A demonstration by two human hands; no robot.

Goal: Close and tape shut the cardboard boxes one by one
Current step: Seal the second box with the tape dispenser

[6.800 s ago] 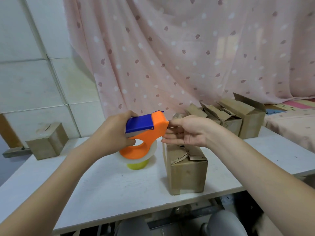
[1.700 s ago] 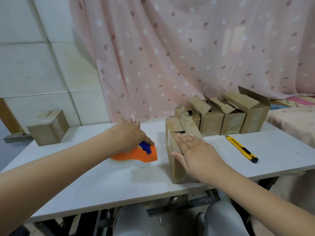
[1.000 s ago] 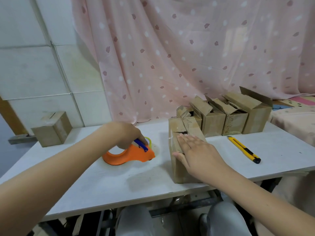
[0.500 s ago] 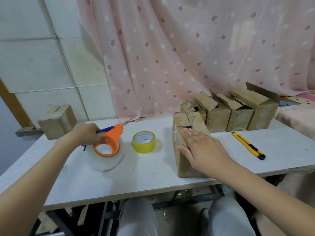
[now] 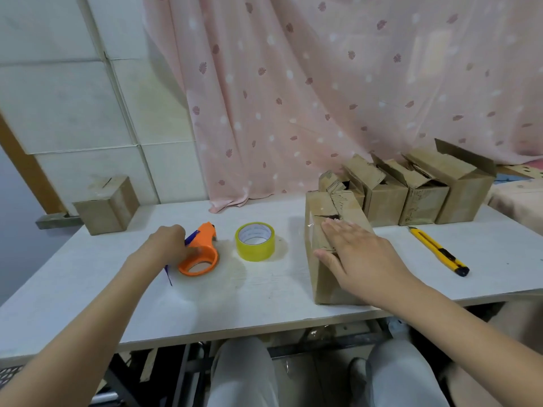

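Observation:
A closed cardboard box (image 5: 323, 277) stands near the table's front edge, with clear tape along its left top edge. My right hand (image 5: 358, 259) lies flat on its top, fingers straight. To the left, my left hand (image 5: 167, 245) grips the orange and blue tape dispenser (image 5: 202, 254), which rests on the white table (image 5: 264, 295). A yellow roll of tape (image 5: 255, 241) stands between the dispenser and the box. Several open boxes (image 5: 411, 189) line the back right.
A yellow utility knife (image 5: 437, 250) lies to the right of the box. One closed cardboard box (image 5: 105, 207) sits at the table's far left corner by the tiled wall. A pink curtain (image 5: 323, 83) hangs behind the table.
My left hand drew the dispenser off the box and set it down to the left on the table, uncovering the yellow roll. My right hand stayed flat on the box.

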